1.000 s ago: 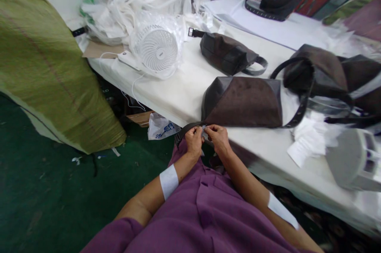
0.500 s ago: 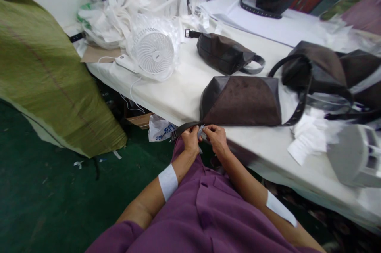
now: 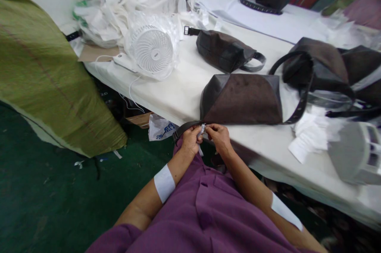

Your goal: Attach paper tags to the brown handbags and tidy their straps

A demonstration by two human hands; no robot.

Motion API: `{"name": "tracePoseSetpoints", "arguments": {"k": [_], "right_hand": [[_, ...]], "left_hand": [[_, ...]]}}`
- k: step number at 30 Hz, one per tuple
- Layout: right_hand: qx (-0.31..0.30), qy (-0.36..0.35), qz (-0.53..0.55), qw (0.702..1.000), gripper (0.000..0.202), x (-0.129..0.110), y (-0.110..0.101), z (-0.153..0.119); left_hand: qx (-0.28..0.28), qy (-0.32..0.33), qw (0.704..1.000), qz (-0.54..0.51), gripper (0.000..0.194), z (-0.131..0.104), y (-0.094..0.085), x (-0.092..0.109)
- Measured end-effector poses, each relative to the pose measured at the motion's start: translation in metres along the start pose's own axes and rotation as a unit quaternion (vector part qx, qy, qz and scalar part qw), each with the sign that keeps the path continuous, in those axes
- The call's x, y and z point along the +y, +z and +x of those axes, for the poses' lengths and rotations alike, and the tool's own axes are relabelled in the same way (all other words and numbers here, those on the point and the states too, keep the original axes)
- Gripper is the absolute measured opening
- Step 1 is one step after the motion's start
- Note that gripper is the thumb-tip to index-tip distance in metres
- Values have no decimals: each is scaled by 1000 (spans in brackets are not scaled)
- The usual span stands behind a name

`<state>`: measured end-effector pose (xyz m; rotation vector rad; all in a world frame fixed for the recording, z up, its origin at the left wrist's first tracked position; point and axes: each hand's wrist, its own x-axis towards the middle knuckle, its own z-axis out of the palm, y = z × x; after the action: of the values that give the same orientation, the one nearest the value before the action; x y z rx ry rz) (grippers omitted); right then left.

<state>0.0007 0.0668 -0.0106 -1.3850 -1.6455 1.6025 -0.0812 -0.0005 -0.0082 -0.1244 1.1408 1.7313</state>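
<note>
A dark brown bag (image 3: 241,100) with black end panels lies at the front edge of the table. Its strap (image 3: 188,126) hangs over the edge on the left and ends in a buckle (image 3: 175,136) beside my left hand. My left hand (image 3: 191,140) is closed on a small grey-white strip (image 3: 202,130), perhaps plastic, with the strap running just behind the fingers. The fingers of my right hand (image 3: 220,138) are pinched together at the upper end of this strip. Exactly what the right fingertips grip is too small to make out.
More brown bags (image 3: 226,50) lie on the white table (image 3: 160,96). A plastic-wrapped fan (image 3: 154,52) stands left, before a heap of white wrapping (image 3: 119,11). White paper pieces (image 3: 309,136) and a grey device (image 3: 353,152) are right. A green sack (image 3: 50,70) leans at left.
My hands stay over the table edge and have shifted slightly. The grey-white strip now shows more plainly between them. The view has moved a little.
</note>
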Motion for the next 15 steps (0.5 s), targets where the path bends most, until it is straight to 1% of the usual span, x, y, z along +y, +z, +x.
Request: {"name": "tracePoseSetpoints", "arguments": {"k": [3, 5, 9, 12, 15], "right_hand": [[39, -36, -75, 996, 24, 4, 0, -1], [54, -52, -97, 992, 21, 7, 1, -2], [35, -39, -83, 995, 18, 8, 5, -5], [17, -22, -62, 998, 16, 6, 6, -6], [20, -30, -70, 997, 16, 8, 6, -5]], "left_hand": [[-20, -51, 998, -34, 22, -1, -2, 2], [-28, -83, 995, -50, 21, 0, -4, 1], [-30, -135, 989, -45, 20, 0, -8, 1], [-42, -132, 990, -26, 23, -2, -7, 0], [-51, -107, 993, -7, 29, -6, -5, -2]]}}
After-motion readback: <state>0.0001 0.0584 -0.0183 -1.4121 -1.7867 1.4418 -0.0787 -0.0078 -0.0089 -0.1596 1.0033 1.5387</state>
